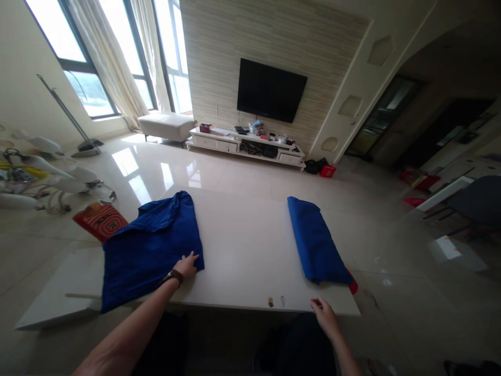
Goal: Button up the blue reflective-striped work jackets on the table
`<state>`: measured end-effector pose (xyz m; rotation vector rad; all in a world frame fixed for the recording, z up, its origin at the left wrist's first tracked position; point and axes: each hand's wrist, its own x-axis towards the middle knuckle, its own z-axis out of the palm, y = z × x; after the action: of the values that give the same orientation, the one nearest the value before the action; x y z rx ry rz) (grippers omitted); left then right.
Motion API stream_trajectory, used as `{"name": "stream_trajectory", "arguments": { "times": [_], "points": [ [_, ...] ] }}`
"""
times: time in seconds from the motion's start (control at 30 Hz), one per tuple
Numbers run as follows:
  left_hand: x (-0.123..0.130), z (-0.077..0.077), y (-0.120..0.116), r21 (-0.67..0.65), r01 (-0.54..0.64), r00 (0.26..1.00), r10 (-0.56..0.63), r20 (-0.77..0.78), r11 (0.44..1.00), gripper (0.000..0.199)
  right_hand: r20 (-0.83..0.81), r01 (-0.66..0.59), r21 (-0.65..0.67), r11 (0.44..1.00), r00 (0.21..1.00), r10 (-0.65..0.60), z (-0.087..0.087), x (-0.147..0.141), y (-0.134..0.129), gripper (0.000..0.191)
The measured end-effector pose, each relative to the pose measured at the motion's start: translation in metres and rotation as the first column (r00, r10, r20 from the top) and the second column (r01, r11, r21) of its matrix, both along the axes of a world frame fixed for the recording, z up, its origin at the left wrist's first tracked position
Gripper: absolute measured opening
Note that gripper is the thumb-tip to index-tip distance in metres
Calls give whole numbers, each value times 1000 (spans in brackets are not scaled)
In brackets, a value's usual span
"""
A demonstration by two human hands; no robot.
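Note:
A blue cloth [152,256] lies loosely spread over the left part of the white table [242,245], with a rumpled fold at its far side and its near left corner hanging over the edge. My left hand [187,265], a dark watch at its wrist, rests on this cloth near its right edge with fingers stretched out. On the table's right side sits a folded blue cloth bundle [319,243]. Just below that bundle, at the front edge, my right hand [323,310] hovers with loosely bent fingers and nothing visible in them.
Two small items, one yellowish and dark [270,302] and one silvery [282,301], lie by the table's front edge. A red printed bag [99,222] stands left of the cloth. Farther off are a TV cabinet [242,145], a bench [168,125] and, leftward, white jointed equipment [58,172].

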<state>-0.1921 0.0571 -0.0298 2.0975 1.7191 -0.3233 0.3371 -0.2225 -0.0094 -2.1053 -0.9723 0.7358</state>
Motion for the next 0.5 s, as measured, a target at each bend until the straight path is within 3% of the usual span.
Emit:
{"name": "stream_trajectory", "arguments": {
  "times": [0.13, 0.27, 0.4, 0.5],
  "points": [
    [71, -5, -12, 35, 142, 989, -143, 32, 989, 75, 46, -116, -3, 993, 992, 116, 14, -33, 4, 36],
    [123, -11, -41, 56, 313, 944, -317, 90, 948, 76, 110, -199, -23, 980, 974, 200, 21, -51, 1, 31],
    [150, -12, -80, 72, 461, 870, -466, 158, 885, 80, 132, -281, -57, 958, 949, 286, 27, -51, -4, 27],
    [146, -11, -101, 61, 570, 791, -568, 226, 819, 78, 140, -312, -92, 946, 936, 322, 28, -49, -6, 25]
  ]
}}
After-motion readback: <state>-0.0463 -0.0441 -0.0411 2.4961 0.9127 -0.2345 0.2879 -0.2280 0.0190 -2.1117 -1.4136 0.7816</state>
